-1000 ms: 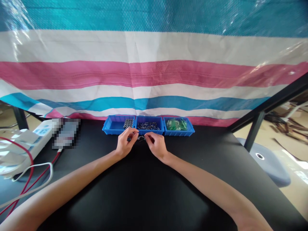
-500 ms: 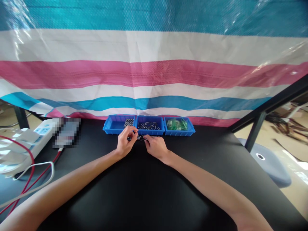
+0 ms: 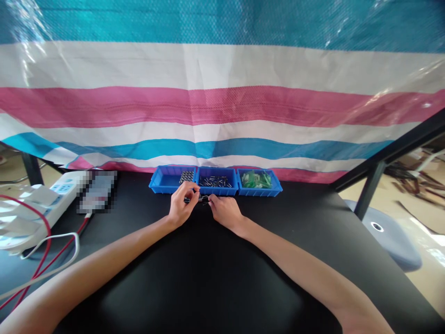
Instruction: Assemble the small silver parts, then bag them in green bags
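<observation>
My left hand (image 3: pixel 182 204) is curled closed in front of the left blue bin, thumb and fingertips pinched together. Beside it, my right hand (image 3: pixel 225 209) has its thumb and forefinger closed in a pinch. Small dark and silvery metal pieces (image 3: pixel 204 198) show in the narrow gap between both sets of fingertips. Their kind is too small to tell, and the fingers partly hide them. Close behind the hands, the left bin (image 3: pixel 163 189) holds round metal parts in neat rows, and the middle bin (image 3: pixel 216 190) holds loose, thin metal pins or screws.
A third blue bin (image 3: pixel 260 191) holds green and clear pieces. At the left lie a white power strip (image 3: pixel 66 185) with plugs, red and white cables (image 3: pixel 47 232), and a blurred-out device (image 3: pixel 97 192). A striped sheet (image 3: pixel 222 106) hangs behind the black table (image 3: pixel 208 278); a grey stool (image 3: pixel 389 236) stands right.
Both hands stay almost in place. The right fingertips and the small metal pieces between the hands have shifted very slightly.
</observation>
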Action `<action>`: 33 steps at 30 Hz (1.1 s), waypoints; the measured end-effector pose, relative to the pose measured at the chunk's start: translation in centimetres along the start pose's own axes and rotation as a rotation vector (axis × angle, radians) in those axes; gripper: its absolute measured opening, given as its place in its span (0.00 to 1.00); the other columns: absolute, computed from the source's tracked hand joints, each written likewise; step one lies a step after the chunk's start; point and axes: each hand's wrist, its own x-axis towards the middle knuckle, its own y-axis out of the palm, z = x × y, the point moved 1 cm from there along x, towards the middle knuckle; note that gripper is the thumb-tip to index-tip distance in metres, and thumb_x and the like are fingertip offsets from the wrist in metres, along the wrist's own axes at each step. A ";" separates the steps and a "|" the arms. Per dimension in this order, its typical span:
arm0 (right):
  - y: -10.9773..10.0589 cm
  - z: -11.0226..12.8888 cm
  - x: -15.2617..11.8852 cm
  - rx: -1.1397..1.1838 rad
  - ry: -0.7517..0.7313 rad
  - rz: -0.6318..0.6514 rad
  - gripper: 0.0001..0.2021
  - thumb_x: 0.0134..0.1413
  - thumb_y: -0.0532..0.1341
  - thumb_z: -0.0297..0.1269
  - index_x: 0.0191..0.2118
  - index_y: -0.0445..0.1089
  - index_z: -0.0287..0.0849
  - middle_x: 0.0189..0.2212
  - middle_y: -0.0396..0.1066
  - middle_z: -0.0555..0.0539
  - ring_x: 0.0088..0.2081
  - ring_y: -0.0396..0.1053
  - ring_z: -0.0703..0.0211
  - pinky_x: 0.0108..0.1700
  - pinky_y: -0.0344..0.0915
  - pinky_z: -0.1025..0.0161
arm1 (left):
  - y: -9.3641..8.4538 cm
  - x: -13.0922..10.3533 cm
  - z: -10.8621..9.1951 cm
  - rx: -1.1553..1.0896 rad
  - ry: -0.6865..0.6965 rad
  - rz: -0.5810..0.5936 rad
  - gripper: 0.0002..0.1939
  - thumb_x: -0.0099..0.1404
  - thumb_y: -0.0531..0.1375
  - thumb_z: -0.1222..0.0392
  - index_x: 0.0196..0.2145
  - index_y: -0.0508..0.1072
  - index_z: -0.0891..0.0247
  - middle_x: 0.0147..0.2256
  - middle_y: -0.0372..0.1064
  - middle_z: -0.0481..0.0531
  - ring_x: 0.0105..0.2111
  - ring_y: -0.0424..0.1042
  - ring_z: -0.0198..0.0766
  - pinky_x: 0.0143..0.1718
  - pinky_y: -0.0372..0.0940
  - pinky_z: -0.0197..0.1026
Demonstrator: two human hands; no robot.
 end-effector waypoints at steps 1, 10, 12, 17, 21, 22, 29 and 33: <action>0.1 0.0 0.0 -0.007 0.000 0.000 0.11 0.66 0.50 0.35 0.48 0.66 0.41 0.34 0.77 0.44 0.35 0.75 0.54 0.34 0.61 0.65 | 0.0 0.0 0.0 -0.001 -0.002 0.002 0.04 0.65 0.58 0.64 0.38 0.69 0.63 0.38 0.66 0.52 0.22 0.61 0.26 0.25 0.61 0.33; 1.3 -0.7 0.2 0.005 -0.081 -0.124 0.08 0.68 0.50 0.35 0.45 0.64 0.42 0.32 0.77 0.46 0.29 0.74 0.57 0.26 0.53 0.66 | 0.0 -0.1 0.1 -0.012 -0.015 -0.005 0.04 0.65 0.58 0.63 0.39 0.69 0.63 0.37 0.66 0.52 0.22 0.61 0.27 0.25 0.62 0.33; 1.5 -0.7 0.2 0.049 -0.096 -0.179 0.08 0.68 0.50 0.35 0.44 0.64 0.42 0.31 0.77 0.47 0.29 0.74 0.58 0.26 0.51 0.67 | 0.0 -0.1 0.1 -0.016 -0.018 -0.011 0.04 0.65 0.58 0.63 0.39 0.69 0.63 0.37 0.66 0.52 0.22 0.61 0.27 0.24 0.62 0.33; 1.1 -0.5 0.0 0.265 -0.104 -0.403 0.08 0.68 0.51 0.37 0.42 0.65 0.42 0.31 0.75 0.49 0.30 0.74 0.60 0.28 0.56 0.68 | 0.0 0.0 0.0 -0.015 -0.012 -0.005 0.04 0.65 0.58 0.61 0.38 0.69 0.63 0.37 0.66 0.51 0.22 0.62 0.26 0.25 0.62 0.33; 0.5 -0.3 -0.3 0.424 -0.132 -0.490 0.09 0.68 0.50 0.38 0.41 0.65 0.42 0.29 0.74 0.49 0.28 0.73 0.61 0.30 0.60 0.68 | 0.0 0.3 -0.2 0.048 0.039 0.038 0.04 0.65 0.60 0.61 0.37 0.72 0.62 0.35 0.69 0.50 0.22 0.63 0.27 0.27 0.63 0.34; 0.4 -0.3 -0.3 0.446 -0.140 -0.496 0.09 0.68 0.50 0.38 0.41 0.65 0.42 0.29 0.73 0.48 0.28 0.72 0.61 0.31 0.61 0.68 | 0.0 0.4 -0.3 0.069 0.051 0.049 0.04 0.65 0.60 0.60 0.36 0.73 0.62 0.34 0.69 0.50 0.22 0.64 0.28 0.28 0.64 0.34; 0.2 -0.3 -0.4 0.505 -0.139 -0.475 0.09 0.68 0.49 0.37 0.42 0.64 0.42 0.33 0.74 0.47 0.30 0.73 0.61 0.31 0.62 0.67 | 0.1 0.5 -0.3 0.146 0.068 0.056 0.05 0.64 0.61 0.58 0.35 0.75 0.61 0.31 0.72 0.48 0.22 0.65 0.29 0.29 0.64 0.35; 0.3 -0.3 -0.4 0.503 -0.122 -0.459 0.09 0.67 0.51 0.40 0.44 0.64 0.41 0.30 0.73 0.48 0.28 0.72 0.61 0.31 0.62 0.68 | 0.1 0.4 0.0 0.150 0.048 0.047 0.07 0.64 0.61 0.56 0.34 0.74 0.62 0.29 0.71 0.47 0.22 0.66 0.29 0.29 0.64 0.34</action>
